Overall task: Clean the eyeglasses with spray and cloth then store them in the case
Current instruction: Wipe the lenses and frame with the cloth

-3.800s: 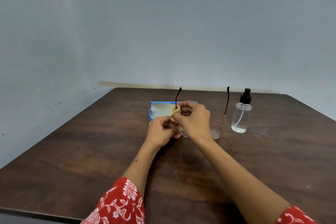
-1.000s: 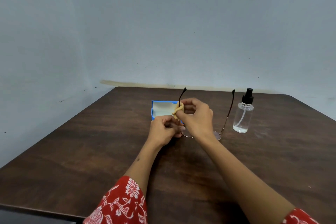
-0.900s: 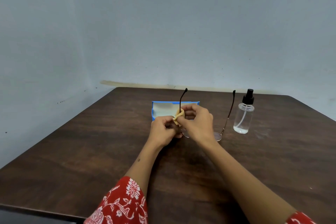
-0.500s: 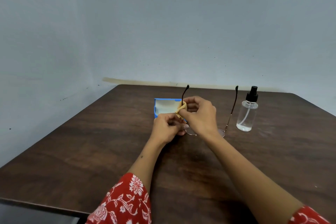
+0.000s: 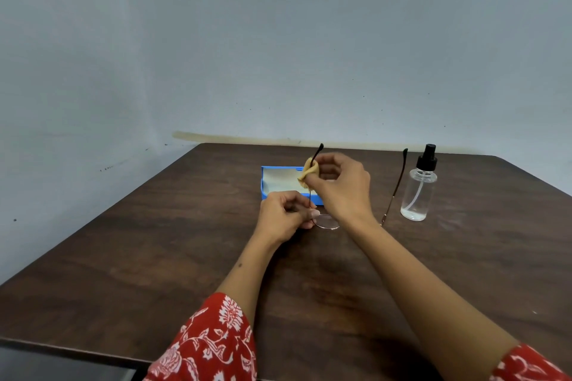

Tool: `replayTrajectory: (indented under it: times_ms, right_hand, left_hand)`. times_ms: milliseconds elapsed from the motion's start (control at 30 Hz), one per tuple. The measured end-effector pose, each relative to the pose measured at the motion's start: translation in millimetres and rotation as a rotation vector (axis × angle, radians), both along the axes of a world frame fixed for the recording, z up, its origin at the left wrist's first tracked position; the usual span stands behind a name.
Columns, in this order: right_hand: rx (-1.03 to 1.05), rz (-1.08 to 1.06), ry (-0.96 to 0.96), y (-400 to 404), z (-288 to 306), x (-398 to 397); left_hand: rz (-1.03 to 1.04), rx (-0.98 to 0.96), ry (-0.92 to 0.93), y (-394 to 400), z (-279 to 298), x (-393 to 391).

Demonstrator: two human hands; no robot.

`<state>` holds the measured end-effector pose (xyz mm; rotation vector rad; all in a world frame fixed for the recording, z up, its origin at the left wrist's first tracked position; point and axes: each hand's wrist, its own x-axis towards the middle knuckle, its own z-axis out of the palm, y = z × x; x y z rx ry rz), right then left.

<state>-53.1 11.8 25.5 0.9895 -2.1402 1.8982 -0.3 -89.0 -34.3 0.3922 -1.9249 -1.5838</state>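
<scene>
A person's left hand [image 5: 283, 216] pinches thin wire-rimmed eyeglasses [image 5: 325, 221] at the hinge on a dark wood desk [image 5: 154, 257], while right-hand [image 5: 339, 187] fingers grip a yellow cloth [image 5: 309, 172] around one upright temple arm. Behind lies an open blue case [image 5: 272, 182]; right, a clear spray bottle [image 5: 418, 192].

Soft, even, fairly dim light fills the scene, with no single source visible; the grey-blue wall [image 5: 278, 40] darkens toward the left and upper corners; the dark wooden table [image 5: 154, 257] carries a dull sheen across its middle and faint, diffuse shadows under the forearms; the clear spray bottle [image 5: 418, 192] shows small highlights; wide-angle distortion bows the table's edges; the red floral sleeve [image 5: 210, 346] at the bottom is slightly soft.
</scene>
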Motion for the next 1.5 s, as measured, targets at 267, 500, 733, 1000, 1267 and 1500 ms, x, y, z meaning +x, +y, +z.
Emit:
replayTrajectory:
  times_ms: [267, 500, 733, 1000, 1267, 1500]
  right_hand:
    - [0.158, 0.018, -0.002, 2, -16, -1]
    - [0.054, 0.003, 0.006, 0, -5, 0]
    - [0.048, 0.006, -0.018, 0, -2, -2]
    - [0.212, 0.011, 0.009, 0, -13, -2]
    - [-0.05, 0.064, -0.03, 0, 20, 3]
    - [-0.136, 0.095, -0.012, 5, 31, 10]
  left_hand:
    - [-0.017, 0.0, 0.024, 1, 0, 1]
    - [-0.006, 0.006, 0.007, 0, 0, 0]
    - [-0.009, 0.003, 0.006, 0, 0, 1]
    - [-0.017, -0.009, 0.009, 1, 2, 1]
    - [0.011, 0.033, -0.011, -2, -2, -3]
    - [0.018, 0.026, -0.019, -1, -1, -1]
